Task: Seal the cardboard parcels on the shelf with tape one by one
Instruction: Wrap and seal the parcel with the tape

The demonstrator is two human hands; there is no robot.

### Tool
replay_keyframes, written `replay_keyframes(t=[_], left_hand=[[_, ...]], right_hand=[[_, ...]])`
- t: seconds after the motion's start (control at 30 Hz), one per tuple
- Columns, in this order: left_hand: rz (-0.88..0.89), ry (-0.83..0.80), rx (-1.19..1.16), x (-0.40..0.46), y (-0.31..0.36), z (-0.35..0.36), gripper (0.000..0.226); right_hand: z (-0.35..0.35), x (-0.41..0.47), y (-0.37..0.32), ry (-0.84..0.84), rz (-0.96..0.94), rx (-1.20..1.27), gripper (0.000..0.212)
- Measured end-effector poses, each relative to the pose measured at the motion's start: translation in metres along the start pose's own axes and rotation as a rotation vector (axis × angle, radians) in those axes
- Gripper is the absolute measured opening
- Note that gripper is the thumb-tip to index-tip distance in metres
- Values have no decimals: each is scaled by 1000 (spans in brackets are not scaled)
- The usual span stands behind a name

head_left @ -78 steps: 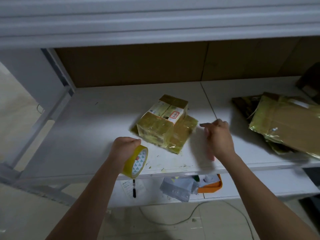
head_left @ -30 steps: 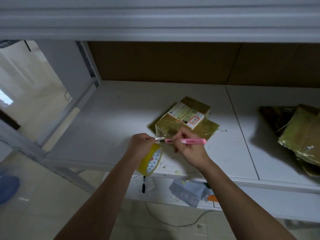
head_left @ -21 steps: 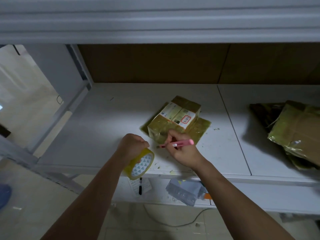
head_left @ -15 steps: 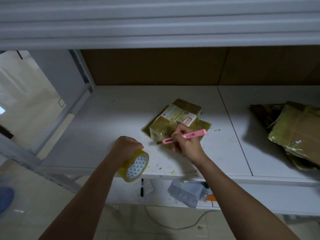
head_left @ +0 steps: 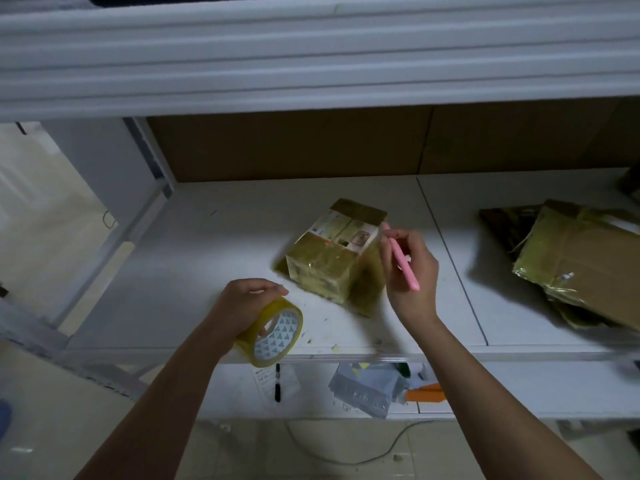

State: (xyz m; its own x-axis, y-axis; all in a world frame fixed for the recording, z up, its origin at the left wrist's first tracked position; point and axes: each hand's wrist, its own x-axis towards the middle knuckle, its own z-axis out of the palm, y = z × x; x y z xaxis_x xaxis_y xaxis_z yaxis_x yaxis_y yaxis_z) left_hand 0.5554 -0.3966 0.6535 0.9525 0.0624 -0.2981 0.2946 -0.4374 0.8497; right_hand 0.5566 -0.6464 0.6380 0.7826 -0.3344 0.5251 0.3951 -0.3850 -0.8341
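At frame centre, a small tape-wrapped parcel point(head_left: 334, 258) sits on the white shelf point(head_left: 214, 258), its contents hidden. The left hand point(head_left: 242, 306) curls its fingers around a yellow tape roll point(head_left: 273, 332) at lower centre. The right hand point(head_left: 408, 268) pinches a pink cutter point(head_left: 401, 261) beside the parcel. More wrapped parcels point(head_left: 581, 261) lie at right.

I see 1 small cardboard parcel point(head_left: 334, 256) near the middle of the white shelf point(head_left: 214, 258), wrapped in glossy yellowish tape, with 2 white printed labels on its top face; it sits turned at an angle to the shelf edge on a flat, tape-covered piece beneath it. The tape roll point(head_left: 273, 336) is yellowish with a white core printed in small teal triangles, tilted at the shelf's front edge. At the right end lie larger flat parcels point(head_left: 581, 261), stacked and overlapping, brown cardboard under wrinkled yellow tape.
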Motion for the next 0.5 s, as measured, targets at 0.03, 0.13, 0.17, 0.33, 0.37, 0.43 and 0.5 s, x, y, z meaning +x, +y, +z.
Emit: replay_keyframes(t=[0.03,0.13,0.17,0.33,0.37,0.43,0.5], left_hand=[[17,-19,-13,-1,1,3,16],[59,-121,-25,-3,6,14,23],[65,-162,-21,-4,8,18,23],[76,-494,-62,-6,14,27,46],[77,-550,-62,-6,15,29,48],[83,-612,-48,-5,16,33,51],[98,-629,-63,-4,16,38,51]], right_hand=[[-10,0,11,-33,16,-169,14],[-35,-4,38,-250,180,-648,41],[-40,-5,44,-297,220,-719,47],[-56,-12,56,-479,371,-939,59],[-58,-13,53,-464,393,-948,59],[-58,-16,42,-365,269,-867,51],[-50,-21,25,-345,137,-587,23]])
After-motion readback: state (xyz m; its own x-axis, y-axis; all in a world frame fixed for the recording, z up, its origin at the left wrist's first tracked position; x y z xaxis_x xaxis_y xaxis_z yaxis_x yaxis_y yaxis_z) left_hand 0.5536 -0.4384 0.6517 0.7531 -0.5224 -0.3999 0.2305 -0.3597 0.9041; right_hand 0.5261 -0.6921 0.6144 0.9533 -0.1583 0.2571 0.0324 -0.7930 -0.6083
